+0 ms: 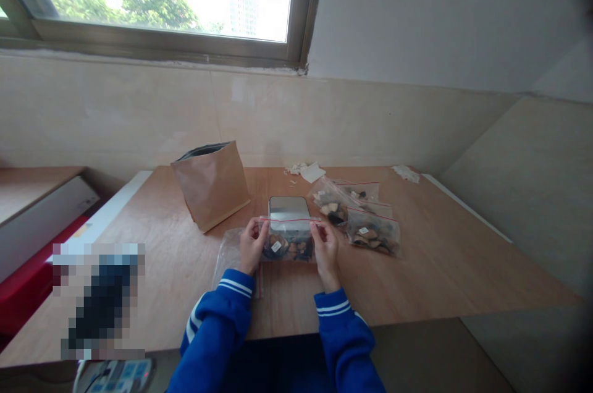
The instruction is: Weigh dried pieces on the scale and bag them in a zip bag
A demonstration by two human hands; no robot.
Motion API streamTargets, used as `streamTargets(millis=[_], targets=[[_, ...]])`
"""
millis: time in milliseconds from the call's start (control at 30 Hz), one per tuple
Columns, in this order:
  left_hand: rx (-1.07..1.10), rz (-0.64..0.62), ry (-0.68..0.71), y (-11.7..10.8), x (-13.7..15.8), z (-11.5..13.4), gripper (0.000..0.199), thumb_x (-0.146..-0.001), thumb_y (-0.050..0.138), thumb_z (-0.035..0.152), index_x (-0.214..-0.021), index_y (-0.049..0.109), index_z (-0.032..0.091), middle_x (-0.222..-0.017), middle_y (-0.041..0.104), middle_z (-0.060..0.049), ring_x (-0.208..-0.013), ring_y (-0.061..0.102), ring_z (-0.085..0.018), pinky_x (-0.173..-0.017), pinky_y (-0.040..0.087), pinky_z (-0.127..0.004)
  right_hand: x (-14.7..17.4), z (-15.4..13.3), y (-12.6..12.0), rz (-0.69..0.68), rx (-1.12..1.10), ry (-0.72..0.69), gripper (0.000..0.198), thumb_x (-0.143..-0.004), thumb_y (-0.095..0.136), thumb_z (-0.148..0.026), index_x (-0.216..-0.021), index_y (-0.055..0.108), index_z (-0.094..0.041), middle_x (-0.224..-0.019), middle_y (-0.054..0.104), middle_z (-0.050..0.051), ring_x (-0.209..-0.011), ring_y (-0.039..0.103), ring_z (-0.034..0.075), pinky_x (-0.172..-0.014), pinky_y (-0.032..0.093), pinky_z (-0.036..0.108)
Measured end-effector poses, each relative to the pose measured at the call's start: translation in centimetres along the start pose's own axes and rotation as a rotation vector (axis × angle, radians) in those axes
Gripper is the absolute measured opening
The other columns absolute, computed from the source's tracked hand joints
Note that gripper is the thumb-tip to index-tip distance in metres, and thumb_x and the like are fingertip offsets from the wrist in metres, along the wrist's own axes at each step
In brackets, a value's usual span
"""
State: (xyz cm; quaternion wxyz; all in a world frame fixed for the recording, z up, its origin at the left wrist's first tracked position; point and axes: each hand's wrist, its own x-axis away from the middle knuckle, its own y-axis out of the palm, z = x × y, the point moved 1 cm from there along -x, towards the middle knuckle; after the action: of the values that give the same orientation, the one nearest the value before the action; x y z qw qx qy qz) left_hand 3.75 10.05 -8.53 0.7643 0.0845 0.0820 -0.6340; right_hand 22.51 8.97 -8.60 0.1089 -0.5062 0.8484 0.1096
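Observation:
A clear zip bag (288, 249) with a red line along its top hangs between my two hands. Dark and brown dried pieces and a small white label show inside it. My left hand (252, 243) pinches the bag's upper left corner, and my right hand (325, 248) pinches the upper right corner. Just behind the bag sits a small scale (288, 206) with a silvery top, its front partly covered by the bag. Under my left hand, a flat clear bag (227, 255) lies on the table.
An open brown paper bag (213, 186) stands at the back left. Several filled zip bags (374, 233) lie on the right of the wooden table (430, 269). White scraps (312, 172) lie by the wall. A power strip (118, 376) is at the lower left, below a blurred-out patch.

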Motion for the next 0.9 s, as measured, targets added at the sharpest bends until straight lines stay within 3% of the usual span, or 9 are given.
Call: streamTargets(millis=[233, 367, 600, 900], targets=[[-0.038, -0.066, 0.035, 0.1, 0.0, 0.1, 0.03, -0.083, 0.061, 0.049, -0.089, 0.064, 0.02, -0.076, 0.064, 0.0, -0.07, 0.058, -0.014, -0.064, 0.044, -0.022, 0.2, -0.7, 0.2, -0.012, -0.028, 0.06, 0.039, -0.075, 0.067, -0.054, -0.082, 0.066, -0.016, -0.076, 0.067, 0.003, -0.072, 0.06, 0.018, -0.07, 0.047, 0.029], [-0.048, -0.032, 0.051, 0.0, 0.1, 0.5, 0.027, -0.082, 0.061, 0.048, -0.086, 0.064, 0.021, -0.072, 0.062, 0.002, -0.065, 0.056, -0.013, -0.062, 0.044, -0.022, 0.4, -1.3, 0.4, -0.081, -0.054, 0.105, 0.039, -0.073, 0.069, -0.053, -0.084, 0.068, -0.015, -0.08, 0.07, 0.005, -0.077, 0.062, 0.02, -0.072, 0.049, 0.031], [-0.076, -0.023, 0.059, -0.2, 0.3, 1.6, 0.025, -0.08, 0.062, 0.049, -0.082, 0.063, 0.025, -0.065, 0.06, 0.003, -0.058, 0.054, -0.013, -0.055, 0.041, -0.022, 0.4, -1.3, 0.4, -0.061, -0.042, 0.122, 0.039, -0.07, 0.072, -0.053, -0.08, 0.069, -0.016, -0.076, 0.07, 0.004, -0.073, 0.061, 0.02, -0.071, 0.049, 0.031], [-0.1, -0.02, 0.026, -0.3, 0.3, 1.2, 0.025, -0.079, 0.061, 0.051, -0.082, 0.063, 0.026, -0.052, 0.048, 0.006, -0.048, 0.044, -0.011, -0.048, 0.035, -0.022, 0.3, -1.0, 0.2, -0.067, -0.024, 0.091, 0.036, -0.072, 0.071, -0.049, -0.082, 0.071, -0.014, -0.079, 0.071, 0.005, -0.076, 0.062, 0.02, -0.074, 0.049, 0.032]])
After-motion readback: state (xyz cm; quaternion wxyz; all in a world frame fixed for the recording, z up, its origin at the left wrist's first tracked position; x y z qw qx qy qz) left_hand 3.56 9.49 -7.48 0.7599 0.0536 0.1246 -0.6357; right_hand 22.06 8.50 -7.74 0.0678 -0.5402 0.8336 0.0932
